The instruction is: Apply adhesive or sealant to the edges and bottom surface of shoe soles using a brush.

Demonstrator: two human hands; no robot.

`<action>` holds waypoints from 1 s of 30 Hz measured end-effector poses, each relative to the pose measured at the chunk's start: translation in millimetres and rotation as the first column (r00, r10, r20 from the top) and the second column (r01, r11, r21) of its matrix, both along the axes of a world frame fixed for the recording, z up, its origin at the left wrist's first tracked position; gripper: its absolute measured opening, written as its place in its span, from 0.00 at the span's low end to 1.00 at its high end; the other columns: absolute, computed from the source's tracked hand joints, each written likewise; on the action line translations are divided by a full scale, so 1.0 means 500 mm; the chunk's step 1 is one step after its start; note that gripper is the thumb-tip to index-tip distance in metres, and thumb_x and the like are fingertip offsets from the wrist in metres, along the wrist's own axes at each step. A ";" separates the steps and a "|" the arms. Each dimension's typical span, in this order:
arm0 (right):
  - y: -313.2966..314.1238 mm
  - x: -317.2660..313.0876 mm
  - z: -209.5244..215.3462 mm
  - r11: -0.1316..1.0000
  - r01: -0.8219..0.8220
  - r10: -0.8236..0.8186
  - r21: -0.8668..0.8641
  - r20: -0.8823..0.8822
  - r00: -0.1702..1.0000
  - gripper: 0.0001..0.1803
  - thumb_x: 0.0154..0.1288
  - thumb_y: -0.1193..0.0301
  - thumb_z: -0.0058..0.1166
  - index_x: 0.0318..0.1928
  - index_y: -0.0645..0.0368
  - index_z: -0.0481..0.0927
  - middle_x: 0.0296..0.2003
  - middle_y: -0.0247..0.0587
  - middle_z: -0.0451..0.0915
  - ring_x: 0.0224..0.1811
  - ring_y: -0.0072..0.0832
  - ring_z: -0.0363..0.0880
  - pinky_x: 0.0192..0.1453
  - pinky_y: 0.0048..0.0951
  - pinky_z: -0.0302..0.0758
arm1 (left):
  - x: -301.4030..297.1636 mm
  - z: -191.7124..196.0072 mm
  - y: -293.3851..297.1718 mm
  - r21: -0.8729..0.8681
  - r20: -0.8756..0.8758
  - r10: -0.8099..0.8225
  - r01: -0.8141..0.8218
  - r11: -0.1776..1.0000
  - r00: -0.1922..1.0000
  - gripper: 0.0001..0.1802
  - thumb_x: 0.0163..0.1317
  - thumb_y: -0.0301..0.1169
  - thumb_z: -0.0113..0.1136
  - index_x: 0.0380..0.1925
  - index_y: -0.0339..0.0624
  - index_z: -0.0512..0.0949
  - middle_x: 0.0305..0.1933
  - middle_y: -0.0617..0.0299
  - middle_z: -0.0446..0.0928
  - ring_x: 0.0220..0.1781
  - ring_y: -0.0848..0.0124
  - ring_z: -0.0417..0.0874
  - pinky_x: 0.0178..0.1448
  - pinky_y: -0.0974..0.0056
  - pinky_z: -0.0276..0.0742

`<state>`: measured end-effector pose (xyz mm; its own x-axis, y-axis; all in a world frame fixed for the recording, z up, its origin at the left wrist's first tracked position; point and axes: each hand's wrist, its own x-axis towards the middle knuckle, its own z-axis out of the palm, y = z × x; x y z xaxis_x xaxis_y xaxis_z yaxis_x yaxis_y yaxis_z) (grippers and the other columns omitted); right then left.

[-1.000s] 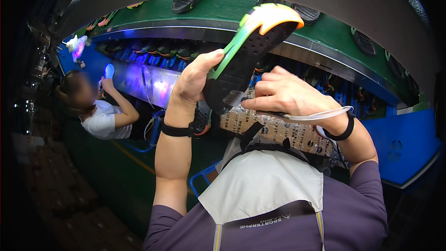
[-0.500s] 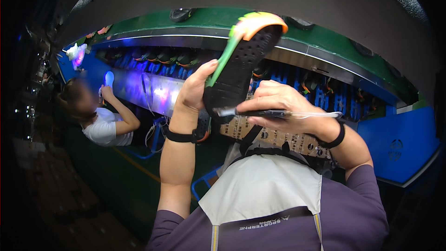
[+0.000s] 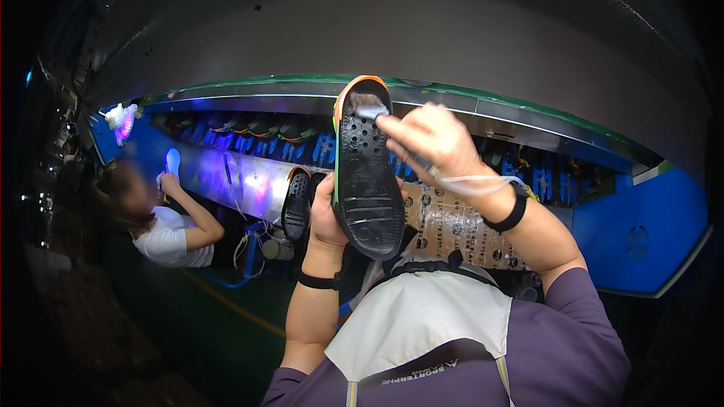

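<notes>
My left hand is closed around the lower left edge of a black-bottomed shoe with an orange and green rim. The shoe is held upright, its face with small round holes and grooves turned toward me; that surface looks wet and shiny. In my right hand is a brush, gripped near its head, the bristles touching the shoe's upper end. A clear tube trails from the brush past my right wrist. Part of the brush handle is hidden by my fingers.
Another black shoe stands left of my left hand. Behind runs a conveyor with a metal edge and shoes on blue holders. A taped cardboard box sits below my right arm. At left, a co-worker holds a pale blue-lit shoe part.
The shoe has come lower and turned more upright, facing me. My right hand has moved the brush from the shoe's lower end to its upper end.
</notes>
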<state>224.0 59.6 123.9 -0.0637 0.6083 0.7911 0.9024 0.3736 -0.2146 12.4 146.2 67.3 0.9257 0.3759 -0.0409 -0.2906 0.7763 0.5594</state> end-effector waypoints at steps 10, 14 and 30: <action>-0.056 -0.003 0.004 0.657 -0.627 0.421 -0.420 -0.485 0.766 0.15 0.65 0.70 0.69 0.53 0.54 0.89 0.40 0.41 0.88 0.42 0.36 0.83 0.54 0.38 0.75 | -0.017 -0.060 0.021 -0.172 0.138 0.125 -0.101 0.980 0.983 0.42 0.75 0.55 0.26 0.67 0.30 0.71 0.63 0.38 0.79 0.65 0.43 0.81 0.73 0.42 0.75; -0.045 -0.017 -0.016 0.838 -0.502 0.074 -0.214 -0.867 0.493 0.14 0.71 0.70 0.61 0.53 0.61 0.88 0.43 0.38 0.88 0.41 0.23 0.82 0.48 0.28 0.80 | -0.020 -0.054 0.005 0.059 0.062 0.140 -0.144 0.988 0.988 0.43 0.73 0.56 0.44 0.76 0.34 0.60 0.72 0.41 0.71 0.73 0.49 0.75 0.79 0.45 0.68; -0.049 -0.024 -0.102 0.864 -0.174 -0.153 -0.472 -0.577 0.803 0.14 0.69 0.66 0.62 0.50 0.58 0.89 0.37 0.41 0.87 0.42 0.27 0.82 0.46 0.30 0.78 | -0.044 -0.069 -0.020 0.314 -0.031 0.389 -0.360 0.879 0.921 0.51 0.65 0.59 0.67 0.77 0.39 0.58 0.70 0.53 0.74 0.71 0.60 0.77 0.76 0.52 0.72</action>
